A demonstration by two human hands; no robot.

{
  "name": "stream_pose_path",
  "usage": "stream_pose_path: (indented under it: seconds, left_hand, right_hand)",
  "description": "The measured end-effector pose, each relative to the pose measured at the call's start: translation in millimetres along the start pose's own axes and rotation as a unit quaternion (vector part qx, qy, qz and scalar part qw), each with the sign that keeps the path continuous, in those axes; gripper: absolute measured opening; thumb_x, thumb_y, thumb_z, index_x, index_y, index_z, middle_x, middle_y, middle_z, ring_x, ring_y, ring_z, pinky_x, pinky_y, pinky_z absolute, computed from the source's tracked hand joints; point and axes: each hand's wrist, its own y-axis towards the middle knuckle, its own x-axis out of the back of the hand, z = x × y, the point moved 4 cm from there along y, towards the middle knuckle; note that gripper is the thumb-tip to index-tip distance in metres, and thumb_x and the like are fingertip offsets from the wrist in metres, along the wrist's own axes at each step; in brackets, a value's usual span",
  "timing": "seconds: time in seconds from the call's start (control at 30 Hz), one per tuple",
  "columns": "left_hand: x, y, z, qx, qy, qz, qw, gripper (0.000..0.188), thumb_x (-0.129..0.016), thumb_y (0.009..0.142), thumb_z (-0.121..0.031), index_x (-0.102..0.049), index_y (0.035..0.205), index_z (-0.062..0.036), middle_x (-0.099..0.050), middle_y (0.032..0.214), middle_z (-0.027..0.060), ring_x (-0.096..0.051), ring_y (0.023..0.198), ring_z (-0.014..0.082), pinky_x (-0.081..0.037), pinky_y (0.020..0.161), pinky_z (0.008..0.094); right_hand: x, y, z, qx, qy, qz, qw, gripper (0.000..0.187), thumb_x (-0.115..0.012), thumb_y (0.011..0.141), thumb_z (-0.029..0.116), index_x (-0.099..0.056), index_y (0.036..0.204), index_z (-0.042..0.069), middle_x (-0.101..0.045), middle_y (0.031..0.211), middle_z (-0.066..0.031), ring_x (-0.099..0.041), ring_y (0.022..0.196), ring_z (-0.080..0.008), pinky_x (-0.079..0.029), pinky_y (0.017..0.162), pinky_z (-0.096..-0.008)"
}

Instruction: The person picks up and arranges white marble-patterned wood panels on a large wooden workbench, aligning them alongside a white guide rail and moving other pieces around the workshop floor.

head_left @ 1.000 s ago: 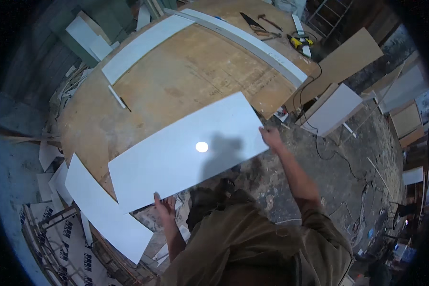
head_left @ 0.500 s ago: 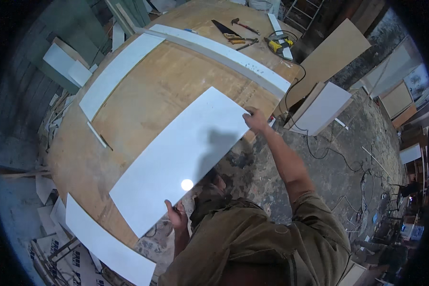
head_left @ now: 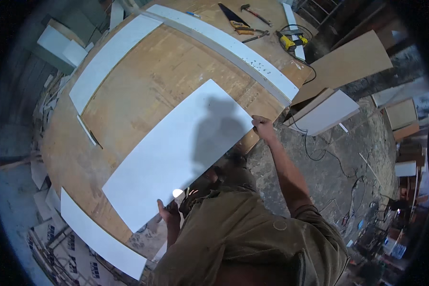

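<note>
A wide white rectangular panel (head_left: 167,148) lies over the near side of the wooden worktable (head_left: 128,90), its near edge toward my body. My left hand (head_left: 168,210) grips that near edge close to the panel's lower left end, thumb on top and fingers underneath. At the right end, my right hand (head_left: 262,127) is closed on the panel's corner. A shadow falls across the white face, and a bright round spot of light sits by the near edge. The fingers below the panel are mostly hidden.
A long white board (head_left: 233,50) runs along the far side, joining another white strip (head_left: 114,62) at left. Beyond lie a handsaw (head_left: 236,21), a hammer (head_left: 256,15) and a yellow corded power tool (head_left: 293,42). Another white panel (head_left: 100,238) stands at lower left; more panels (head_left: 326,112) lean at right.
The view has shifted slightly, and the panel with both hands sits a little lower left at its near end. The shadow on it has grown. Both hands keep their grip.
</note>
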Motion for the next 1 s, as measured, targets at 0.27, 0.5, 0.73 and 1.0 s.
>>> stream_pose_path:
  seconds: [0.27, 0.5, 0.73, 1.0]
  left_hand:
    - [-69.2, 6.5, 26.8, -0.018, -0.188, -0.035, 0.981, 0.047, -0.056, 0.098, -0.043, -0.053, 0.126, -0.0055, -0.062, 0.121, 0.0088, -0.06, 0.112, 0.0227, -0.052, 0.096, 0.0407]
    - [-124.9, 4.9, 26.9, -0.156, -0.307, -0.083, 0.935, 0.059, -0.04, 0.1, -0.054, -0.048, 0.134, -0.0064, -0.058, 0.129, 0.0102, -0.057, 0.116, 0.0275, -0.047, 0.099, 0.0426]
    - [-135.4, -8.5, -4.2, -0.221, -0.239, -0.226, 0.918, 0.089, -0.013, 0.093, -0.077, -0.036, 0.148, -0.0105, -0.04, 0.15, 0.0105, -0.041, 0.135, 0.0334, -0.035, 0.113, 0.0493]
    - [-160.2, -73.7, -87.6, -0.319, -0.338, -0.226, 0.856, 0.09, -0.016, 0.092, -0.079, -0.029, 0.154, -0.015, -0.032, 0.157, 0.0099, -0.036, 0.14, 0.0351, -0.036, 0.112, 0.0545]
  right_hand:
    - [18.2, -18.1, 40.7, -0.084, 0.027, 0.3, 0.95, 0.042, -0.067, 0.092, 0.036, -0.069, 0.112, -0.001, -0.067, 0.092, -0.0037, -0.058, 0.076, -0.0138, -0.048, 0.065, -0.0311]
    - [29.7, -26.1, 36.4, -0.002, -0.025, 0.437, 0.899, 0.041, -0.066, 0.094, 0.032, -0.066, 0.11, -0.005, -0.066, 0.095, -0.0115, -0.062, 0.085, -0.0186, -0.051, 0.077, -0.0358]
    - [32.6, -22.3, 42.7, 0.021, 0.095, 0.504, 0.858, 0.027, -0.064, 0.096, 0.027, -0.059, 0.093, 0.001, -0.051, 0.085, -0.0032, -0.052, 0.074, -0.0147, -0.047, 0.069, -0.0353]
    - [5.0, -25.6, 89.3, 0.135, 0.223, 0.538, 0.802, 0.024, -0.071, 0.093, 0.02, -0.058, 0.1, 0.002, -0.052, 0.089, 0.0005, -0.05, 0.085, -0.0073, -0.045, 0.074, -0.0279]
